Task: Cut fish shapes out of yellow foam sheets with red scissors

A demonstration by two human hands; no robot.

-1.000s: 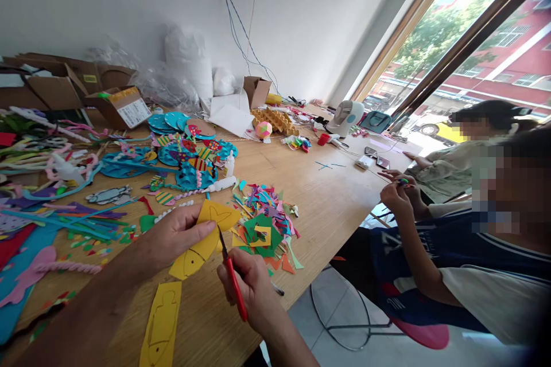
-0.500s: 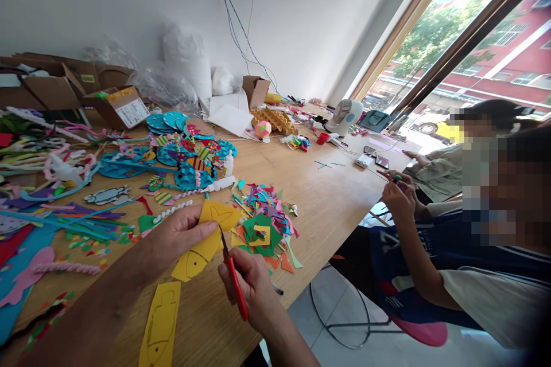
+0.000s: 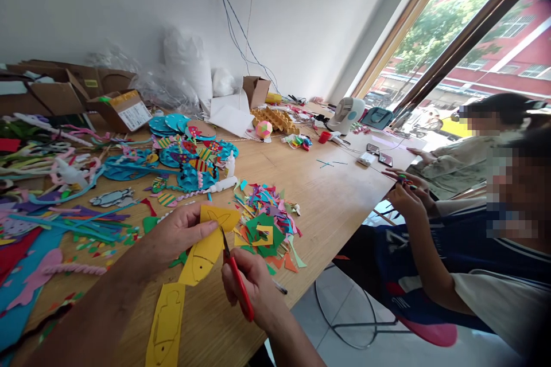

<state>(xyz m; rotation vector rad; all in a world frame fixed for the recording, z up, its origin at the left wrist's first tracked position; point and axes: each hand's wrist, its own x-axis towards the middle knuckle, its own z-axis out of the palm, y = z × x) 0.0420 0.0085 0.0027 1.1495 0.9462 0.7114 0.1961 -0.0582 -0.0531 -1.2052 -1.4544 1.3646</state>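
Note:
My left hand [image 3: 178, 232] pinches a yellow foam fish shape [image 3: 206, 248] with drawn outlines, held just above the wooden table [image 3: 327, 195]. My right hand [image 3: 253, 287] grips red-handled scissors [image 3: 236, 278], whose blades meet the edge of the yellow shape next to my left thumb. A second yellow strip with a drawn figure [image 3: 166, 327] lies on the table below my left wrist.
A heap of coloured foam scraps [image 3: 267, 221] lies right of my hands. Blue paper fish crafts [image 3: 189, 155], pipe cleaners [image 3: 51, 160], cardboard boxes [image 3: 116, 103] and a small fan [image 3: 346, 114] crowd the table. Two people sit at the right, one person's hands [image 3: 407, 192] working on something small.
The yellow fish shape has turned a little in my left hand, its lower end swinging right toward the scissors. My view has shifted slightly; both hands stay in the same place.

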